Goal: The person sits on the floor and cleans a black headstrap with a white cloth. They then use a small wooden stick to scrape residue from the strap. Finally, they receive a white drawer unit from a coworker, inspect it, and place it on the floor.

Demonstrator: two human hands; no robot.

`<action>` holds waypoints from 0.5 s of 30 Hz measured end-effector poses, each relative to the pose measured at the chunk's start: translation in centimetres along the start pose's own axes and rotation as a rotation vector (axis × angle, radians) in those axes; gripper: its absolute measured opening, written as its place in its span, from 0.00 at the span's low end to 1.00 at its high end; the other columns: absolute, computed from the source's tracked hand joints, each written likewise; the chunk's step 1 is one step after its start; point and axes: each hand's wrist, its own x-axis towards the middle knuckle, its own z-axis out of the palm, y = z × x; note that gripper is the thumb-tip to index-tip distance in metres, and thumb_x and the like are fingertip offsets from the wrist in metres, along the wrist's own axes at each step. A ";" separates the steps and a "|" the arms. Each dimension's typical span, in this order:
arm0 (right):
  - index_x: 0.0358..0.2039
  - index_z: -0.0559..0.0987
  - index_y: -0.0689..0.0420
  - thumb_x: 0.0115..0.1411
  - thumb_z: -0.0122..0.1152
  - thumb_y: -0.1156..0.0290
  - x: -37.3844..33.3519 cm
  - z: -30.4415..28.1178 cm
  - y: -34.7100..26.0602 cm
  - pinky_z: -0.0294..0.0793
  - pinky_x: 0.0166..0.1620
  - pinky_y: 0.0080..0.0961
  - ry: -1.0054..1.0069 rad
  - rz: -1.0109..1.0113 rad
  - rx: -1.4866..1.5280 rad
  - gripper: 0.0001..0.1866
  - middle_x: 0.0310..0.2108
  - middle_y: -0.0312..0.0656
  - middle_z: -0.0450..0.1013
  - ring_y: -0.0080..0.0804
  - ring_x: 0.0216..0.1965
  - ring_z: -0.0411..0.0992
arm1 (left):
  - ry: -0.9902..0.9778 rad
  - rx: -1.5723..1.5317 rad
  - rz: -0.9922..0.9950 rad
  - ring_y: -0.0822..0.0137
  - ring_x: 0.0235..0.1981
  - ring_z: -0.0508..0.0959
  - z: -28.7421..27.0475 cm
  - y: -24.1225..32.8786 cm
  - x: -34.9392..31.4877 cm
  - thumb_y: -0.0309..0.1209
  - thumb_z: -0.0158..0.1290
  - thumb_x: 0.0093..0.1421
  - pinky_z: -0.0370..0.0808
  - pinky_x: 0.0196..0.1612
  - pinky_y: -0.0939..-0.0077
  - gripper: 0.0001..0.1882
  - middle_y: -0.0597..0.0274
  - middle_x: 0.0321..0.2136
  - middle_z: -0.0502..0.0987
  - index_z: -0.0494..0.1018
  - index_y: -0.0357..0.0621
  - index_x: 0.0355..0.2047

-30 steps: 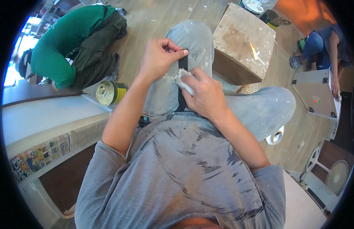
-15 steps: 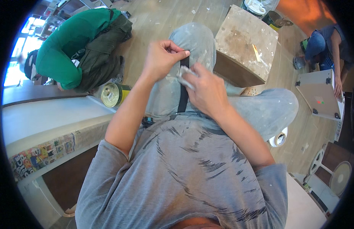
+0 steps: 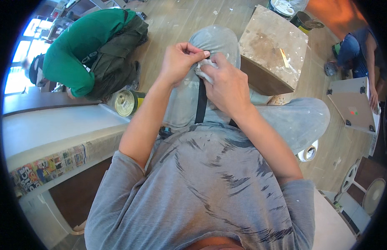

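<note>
A narrow black strap (image 3: 201, 102) runs from my waist up along my thigh, over dusty grey-blue trousers. With thumb and fingers my left hand (image 3: 180, 61) pinches its far end, near my knee. My right hand (image 3: 227, 81) is closed round a crumpled white rag (image 3: 206, 70) and presses it on the strap just below the left fingertips. The rag and fingers hide part of the strap there.
A stained wooden box (image 3: 272, 48) stands right of my knee. Left are a paint can (image 3: 126, 103) and a white panel (image 3: 56, 129). A person in green (image 3: 83, 46) bends at far left; another person (image 3: 354, 52) handles a cabinet panel (image 3: 352, 104) at right.
My right hand has slid the rag up along the strap toward my left hand. The left hand keeps its pinch on the strap's end. The whole view has shifted slightly.
</note>
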 end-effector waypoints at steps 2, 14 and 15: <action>0.35 0.83 0.56 0.55 0.62 0.74 -0.8 -0.3 -0.8 0.81 0.39 0.45 -0.086 0.029 0.008 0.07 0.40 0.46 0.73 0.47 0.39 0.80 | -0.013 0.038 0.003 0.76 0.30 0.78 -0.1 0.4 0.1 0.27 0.72 0.55 0.74 0.35 0.80 0.10 0.62 0.28 0.83 0.81 0.37 0.28; 0.40 0.86 0.52 0.58 0.64 0.72 -2.5 -0.3 -1.1 0.80 0.40 0.44 -0.161 0.115 0.065 0.10 0.42 0.45 0.74 0.49 0.38 0.80 | 0.017 0.172 -0.006 0.76 0.30 0.78 -0.1 0.7 -0.6 0.27 0.73 0.54 0.75 0.36 0.81 0.11 0.62 0.28 0.83 0.81 0.37 0.28; 0.42 0.86 0.51 0.59 0.65 0.70 -3.1 -0.4 -1.2 0.80 0.40 0.43 -0.222 0.145 0.082 0.10 0.43 0.44 0.74 0.49 0.39 0.80 | 0.027 0.167 -0.018 0.76 0.30 0.78 -0.2 0.5 -0.7 0.27 0.73 0.54 0.75 0.36 0.81 0.11 0.61 0.28 0.83 0.81 0.37 0.28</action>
